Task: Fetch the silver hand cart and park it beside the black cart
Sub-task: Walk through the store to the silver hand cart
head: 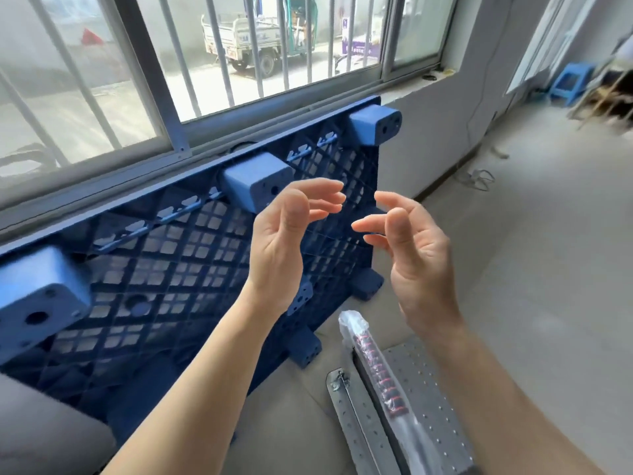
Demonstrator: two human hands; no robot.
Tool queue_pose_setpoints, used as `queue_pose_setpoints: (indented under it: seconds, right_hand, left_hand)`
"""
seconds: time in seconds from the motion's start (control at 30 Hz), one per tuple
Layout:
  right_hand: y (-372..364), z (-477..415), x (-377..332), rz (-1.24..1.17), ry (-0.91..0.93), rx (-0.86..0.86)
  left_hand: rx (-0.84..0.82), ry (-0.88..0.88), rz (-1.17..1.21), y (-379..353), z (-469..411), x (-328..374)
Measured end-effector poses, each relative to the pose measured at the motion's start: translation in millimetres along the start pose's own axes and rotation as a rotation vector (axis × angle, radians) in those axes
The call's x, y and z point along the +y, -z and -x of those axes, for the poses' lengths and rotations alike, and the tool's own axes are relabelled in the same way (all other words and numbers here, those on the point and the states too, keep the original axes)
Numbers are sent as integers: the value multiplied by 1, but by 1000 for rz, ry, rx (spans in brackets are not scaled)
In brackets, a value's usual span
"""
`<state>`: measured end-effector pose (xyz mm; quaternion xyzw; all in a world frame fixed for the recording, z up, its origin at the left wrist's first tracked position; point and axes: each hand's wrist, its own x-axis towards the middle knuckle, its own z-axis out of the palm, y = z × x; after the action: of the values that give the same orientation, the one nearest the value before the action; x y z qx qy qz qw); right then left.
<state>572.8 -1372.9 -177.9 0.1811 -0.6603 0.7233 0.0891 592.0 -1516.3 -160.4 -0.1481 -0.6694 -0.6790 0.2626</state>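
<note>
Beside the window (164, 97), the left grip (281, 234) and right grip (411, 255) are hovering, fingers loosely spread, holding nothing. Just below, the silver hand cart (424, 399) is lying folded on the floor (531, 269); its metal deck (407, 365) is looking stiff and weighty, its plastic-wrapped handle (380, 375) the likeliest, slippery hold.

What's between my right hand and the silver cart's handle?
Nothing. The head view shows only bare floor between the right hand and the plastic-wrapped handle.

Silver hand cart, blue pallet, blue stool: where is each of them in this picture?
silver hand cart (428, 395), head view, on its perforated metal deck.
blue pallet (171, 269), head view, on its grid face.
blue stool (572, 72), head view, on its seat.
</note>
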Motion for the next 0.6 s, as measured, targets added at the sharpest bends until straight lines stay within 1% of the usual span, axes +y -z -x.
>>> queue_pose_setpoints:
  seconds: [0.17, 0.3, 0.4, 0.5, 0.6]
  right_hand:
    - [12, -6, 6, 88, 17, 169]
    - [14, -3, 13, 156, -7, 309]
    - [14, 5, 26, 198, -37, 402]
    - [10, 20, 47, 245, -126, 463]
    - [11, 41, 76, 323, -299, 515]
  left_hand:
    - [-169, 14, 84, -15, -27, -24]
    - [-319, 32, 161, -22, -43, -44]
    - [-442, 40, 151, -23, -48, -62]
    - [-602, 127, 86, -23, -44, -85]
    - [-789, 222, -44, -24, -32, -113]
